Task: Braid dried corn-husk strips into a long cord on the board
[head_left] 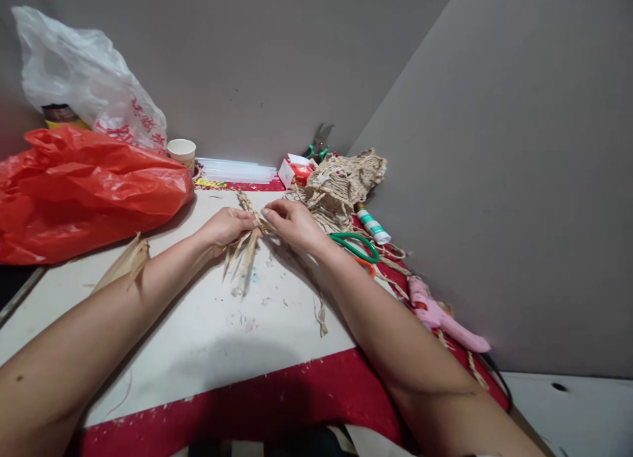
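Between my two hands is a braid of dried straw-coloured husk strips point(248, 203), with loose strip ends fanning down toward me. My left hand point(230, 227) is closed on it, thumb and fingers pinching near the base of the loose ends. My right hand point(291, 221) is closed beside it, its fingers bent at a strip on the right side. A thin twisted cord point(320, 305) trails down below my right wrist. More dry husk point(129, 262) lies on the board behind my left forearm.
A red plastic bag point(89, 193) and paper cup point(182, 152) stand left. Clear glue sticks point(237, 170) lie at the back. Right are a coiled braided rope pile point(341, 186), green-handled scissors point(355, 244), pliers point(319, 144), a white-green tube point(373, 226) and a pink glue gun point(448, 318).
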The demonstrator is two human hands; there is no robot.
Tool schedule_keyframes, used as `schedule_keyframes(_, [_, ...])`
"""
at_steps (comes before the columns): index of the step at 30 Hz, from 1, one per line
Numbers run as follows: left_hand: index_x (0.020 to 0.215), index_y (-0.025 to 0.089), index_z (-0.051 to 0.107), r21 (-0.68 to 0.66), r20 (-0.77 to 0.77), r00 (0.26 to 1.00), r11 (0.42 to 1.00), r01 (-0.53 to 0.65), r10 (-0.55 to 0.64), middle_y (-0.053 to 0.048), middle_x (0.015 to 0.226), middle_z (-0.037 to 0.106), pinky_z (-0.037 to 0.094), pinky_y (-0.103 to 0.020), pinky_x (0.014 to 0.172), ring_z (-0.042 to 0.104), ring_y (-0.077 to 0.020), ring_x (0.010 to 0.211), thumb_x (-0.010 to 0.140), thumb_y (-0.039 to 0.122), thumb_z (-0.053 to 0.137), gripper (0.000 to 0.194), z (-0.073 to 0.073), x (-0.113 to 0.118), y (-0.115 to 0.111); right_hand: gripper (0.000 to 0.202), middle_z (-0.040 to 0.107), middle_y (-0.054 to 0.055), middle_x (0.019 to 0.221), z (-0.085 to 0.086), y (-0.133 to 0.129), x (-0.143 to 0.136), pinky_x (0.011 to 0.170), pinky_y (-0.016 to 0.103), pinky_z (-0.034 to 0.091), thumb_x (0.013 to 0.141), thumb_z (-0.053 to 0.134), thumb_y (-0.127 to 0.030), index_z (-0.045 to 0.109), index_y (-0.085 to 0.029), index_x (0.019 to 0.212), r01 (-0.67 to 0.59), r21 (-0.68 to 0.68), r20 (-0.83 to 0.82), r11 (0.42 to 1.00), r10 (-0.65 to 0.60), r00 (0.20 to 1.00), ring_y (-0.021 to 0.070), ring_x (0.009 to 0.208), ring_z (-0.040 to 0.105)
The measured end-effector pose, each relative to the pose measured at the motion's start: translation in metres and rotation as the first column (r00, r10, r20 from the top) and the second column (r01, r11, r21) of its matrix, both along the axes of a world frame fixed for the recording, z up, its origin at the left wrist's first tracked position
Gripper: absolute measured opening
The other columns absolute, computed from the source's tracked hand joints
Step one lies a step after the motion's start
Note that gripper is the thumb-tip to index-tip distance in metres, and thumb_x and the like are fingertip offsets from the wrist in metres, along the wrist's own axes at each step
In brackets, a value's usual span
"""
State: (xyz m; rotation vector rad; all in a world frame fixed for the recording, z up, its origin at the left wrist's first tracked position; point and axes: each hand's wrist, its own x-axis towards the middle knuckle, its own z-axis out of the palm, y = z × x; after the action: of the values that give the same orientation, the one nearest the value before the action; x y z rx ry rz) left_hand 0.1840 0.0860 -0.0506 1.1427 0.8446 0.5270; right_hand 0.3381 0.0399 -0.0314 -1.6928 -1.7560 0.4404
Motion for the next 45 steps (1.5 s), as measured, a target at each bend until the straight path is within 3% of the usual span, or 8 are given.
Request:
schedule_keyframes(5, [0.058, 0.010, 0.062, 0.029, 0.035, 0.999, 0.999, 0.022, -0.023, -0.002, 0.050, 0.060, 0.035, -0.018, 0.043, 0.050, -0.0071, 0.040, 0.066, 0.014, 0.062, 0.008, -0.004, 0.000, 0.002, 0.029, 0.052, -0.002, 0.056, -0.004, 0.000, -0.004, 0.050, 0.022, 0.031, 0.086, 0.042, -0.032, 0.057, -0.013, 0.070, -0.186, -0.253, -0.174, 0.949, 0.144, 0.974, 0.0084, 0.049, 0.042])
schedule_keyframes(10, [0.057, 0.011, 0.058, 0.050, 0.008, 1.000, 0.998, 0.025, -0.025, 0.001, 0.045, 0.056, 0.028, -0.017, 0.038, 0.044, -0.0050, 0.034, 0.068, 0.011, 0.059, 0.011, 0.001, 0.002, -0.004, 0.029, 0.037, -0.005, 0.050, -0.004, 0.002, 0.000, 0.045, 0.022, 0.024, 0.085, 0.045, -0.031, 0.052, -0.014, 0.062, -0.208, -0.316, -0.220, 0.926, 0.141, 0.965, 0.0067, 0.045, 0.030])
schedule_keyframes(15, [0.061, 0.012, 0.057, 0.071, 0.035, 0.999, 0.997, 0.015, -0.017, 0.002, 0.048, 0.056, 0.025, -0.017, 0.037, 0.042, -0.0040, 0.035, 0.069, 0.012, 0.060, 0.008, 0.005, 0.001, -0.003, 0.027, 0.051, -0.001, 0.058, 0.000, 0.003, 0.002, 0.047, 0.020, 0.032, 0.086, 0.044, -0.030, 0.057, -0.013, 0.070, -0.262, -0.328, -0.299, 0.908, 0.163, 0.940, 0.0079, 0.050, 0.042])
schedule_keyframes(21, [0.064, 0.012, 0.059, 0.081, 0.021, 1.000, 0.997, 0.003, -0.004, 0.002, 0.050, 0.057, 0.018, -0.018, 0.034, 0.034, -0.0019, 0.032, 0.068, 0.013, 0.062, 0.005, 0.011, -0.004, 0.004, 0.028, 0.059, 0.002, 0.063, 0.008, 0.001, -0.005, 0.051, 0.017, 0.039, 0.086, 0.048, -0.031, 0.060, -0.012, 0.069, -0.147, -0.232, -0.305, 0.962, 0.072, 0.950, 0.0081, 0.055, 0.051])
schedule_keyframes(25, [0.060, 0.012, 0.058, 0.079, 0.063, 0.997, 0.996, 0.030, -0.035, -0.002, 0.051, 0.059, 0.034, -0.019, 0.042, 0.047, -0.0063, 0.041, 0.065, 0.014, 0.066, 0.010, 0.010, -0.005, 0.005, 0.033, 0.053, 0.000, 0.057, 0.000, 0.002, -0.009, 0.035, 0.015, 0.028, 0.087, 0.048, -0.040, 0.057, -0.013, 0.071, -0.259, -0.381, -0.582, 0.887, -0.012, 0.813, 0.0046, 0.041, 0.042])
schedule_keyframes(29, [0.061, 0.012, 0.059, 0.081, 0.068, 0.997, 0.996, 0.024, -0.030, -0.001, 0.051, 0.059, 0.038, -0.019, 0.047, 0.052, -0.0078, 0.047, 0.064, 0.011, 0.067, 0.009, 0.006, -0.003, 0.006, 0.029, 0.034, -0.008, 0.047, -0.006, 0.001, -0.008, 0.030, 0.013, 0.012, 0.085, 0.053, -0.039, 0.052, -0.015, 0.070, -0.364, -0.439, -0.756, 0.822, -0.118, 0.644, 0.0017, 0.033, 0.022])
schedule_keyframes(37, [0.062, 0.010, 0.057, 0.108, 0.067, 0.997, 0.993, 0.037, -0.045, -0.002, 0.056, 0.060, 0.039, -0.018, 0.053, 0.054, -0.0074, 0.052, 0.067, 0.008, 0.061, 0.006, 0.005, 0.000, 0.002, 0.031, 0.025, -0.010, 0.045, -0.010, 0.004, 0.002, 0.030, 0.011, 0.012, 0.088, 0.048, -0.036, 0.043, -0.016, 0.065, -0.519, -0.505, -0.810, 0.690, -0.171, 0.560, 0.0015, 0.033, 0.015])
schedule_keyframes(45, [0.067, 0.014, 0.051, 0.368, -0.083, 0.995, 0.926, 0.085, -0.058, 0.001, 0.055, 0.057, 0.029, -0.017, 0.045, 0.045, -0.0056, 0.045, 0.067, 0.009, 0.057, 0.008, 0.005, -0.002, -0.001, 0.030, 0.024, -0.010, 0.046, -0.018, 0.008, 0.003, 0.028, 0.009, 0.014, 0.092, 0.039, -0.029, 0.036, -0.017, 0.065, -0.624, -0.505, -0.863, 0.597, -0.335, 0.378, 0.0014, 0.032, 0.014])
